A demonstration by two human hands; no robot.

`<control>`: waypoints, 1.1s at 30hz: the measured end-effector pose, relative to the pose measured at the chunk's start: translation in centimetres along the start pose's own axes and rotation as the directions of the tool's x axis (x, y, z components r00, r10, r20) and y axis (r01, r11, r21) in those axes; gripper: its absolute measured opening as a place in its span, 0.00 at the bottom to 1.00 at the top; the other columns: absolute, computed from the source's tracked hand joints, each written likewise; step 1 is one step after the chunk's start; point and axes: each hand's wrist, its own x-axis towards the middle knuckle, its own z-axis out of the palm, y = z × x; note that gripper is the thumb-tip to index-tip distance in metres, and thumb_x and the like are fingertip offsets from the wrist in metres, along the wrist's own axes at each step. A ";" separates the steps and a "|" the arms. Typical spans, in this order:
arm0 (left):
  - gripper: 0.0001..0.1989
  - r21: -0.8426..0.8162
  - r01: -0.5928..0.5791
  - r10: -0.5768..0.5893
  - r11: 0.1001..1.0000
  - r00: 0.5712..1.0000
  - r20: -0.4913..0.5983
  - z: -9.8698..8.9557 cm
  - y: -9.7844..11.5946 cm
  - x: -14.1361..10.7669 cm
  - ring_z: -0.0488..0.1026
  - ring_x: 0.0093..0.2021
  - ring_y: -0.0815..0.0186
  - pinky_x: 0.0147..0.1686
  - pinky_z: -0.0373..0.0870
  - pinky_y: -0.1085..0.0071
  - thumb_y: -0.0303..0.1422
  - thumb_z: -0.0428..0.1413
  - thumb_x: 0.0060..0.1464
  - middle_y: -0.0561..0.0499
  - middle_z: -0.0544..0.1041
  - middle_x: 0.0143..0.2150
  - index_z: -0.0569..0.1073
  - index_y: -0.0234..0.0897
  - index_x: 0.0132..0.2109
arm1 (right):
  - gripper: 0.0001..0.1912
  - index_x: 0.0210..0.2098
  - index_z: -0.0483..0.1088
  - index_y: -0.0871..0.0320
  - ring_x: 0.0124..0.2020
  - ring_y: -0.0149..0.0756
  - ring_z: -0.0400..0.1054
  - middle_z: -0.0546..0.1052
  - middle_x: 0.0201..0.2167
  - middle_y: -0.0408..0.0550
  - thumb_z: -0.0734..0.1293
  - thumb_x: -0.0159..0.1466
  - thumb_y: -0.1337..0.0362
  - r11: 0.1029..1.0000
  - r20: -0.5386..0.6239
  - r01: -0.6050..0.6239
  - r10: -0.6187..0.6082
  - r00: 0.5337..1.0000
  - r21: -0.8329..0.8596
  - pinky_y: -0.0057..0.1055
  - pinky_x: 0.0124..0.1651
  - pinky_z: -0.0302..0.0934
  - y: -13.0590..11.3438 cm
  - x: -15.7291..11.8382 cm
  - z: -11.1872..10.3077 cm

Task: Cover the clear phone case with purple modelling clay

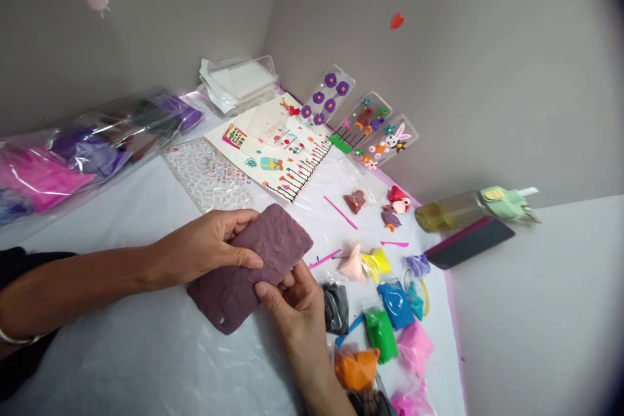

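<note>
Along the near left of the table (146,351), the left hand (205,247) curves around a sheet of mauve clay (275,240), its thumb on top. The right hand (292,312), fingers partly closed, pinches the same sheet from below. The sheet is flattened and bent over on itself, partly lifted off the table, with no shapes cut from it. Farther right lie clay packets (394,305) in black, blue, green and orange, while three finished-looking decorated phone cases (361,120) sit at the far edge.
</note>
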 end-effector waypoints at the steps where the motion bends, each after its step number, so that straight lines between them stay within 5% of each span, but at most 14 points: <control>1: 0.19 -0.024 -0.003 0.003 1.000 1.000 0.016 0.0 0.0 0.0 0.81 0.48 0.56 0.45 0.76 0.66 0.33 0.68 0.52 0.52 0.85 0.47 0.74 0.42 0.51 | 0.19 0.50 0.76 0.53 0.35 0.34 0.78 0.84 0.37 0.44 0.77 0.60 0.62 1.000 -0.007 0.003 -0.003 1.000 -0.003 0.27 0.42 0.71 0.1 0.0 0.0; 24: 0.14 -0.029 -0.046 0.046 0.999 0.999 -0.001 0.0 0.3 -0.1 0.81 0.49 0.56 0.49 0.76 0.63 0.36 0.64 0.58 0.49 0.84 0.48 0.75 0.41 0.50 | 0.20 0.50 0.75 0.53 0.40 0.40 0.79 0.84 0.38 0.46 0.77 0.60 0.60 0.999 -0.021 -0.039 0.038 0.999 -0.024 0.34 0.44 0.72 0.0 0.0 0.0; 33: 0.13 0.010 -0.079 0.080 0.997 0.994 -0.069 -0.5 0.0 0.2 0.80 0.49 0.59 0.50 0.74 0.66 0.38 0.65 0.58 0.52 0.85 0.46 0.77 0.41 0.48 | 0.19 0.49 0.76 0.54 0.36 0.35 0.77 0.84 0.38 0.45 0.78 0.59 0.60 0.997 -0.001 -0.053 0.053 0.999 -0.054 0.28 0.40 0.69 -0.1 -0.2 0.1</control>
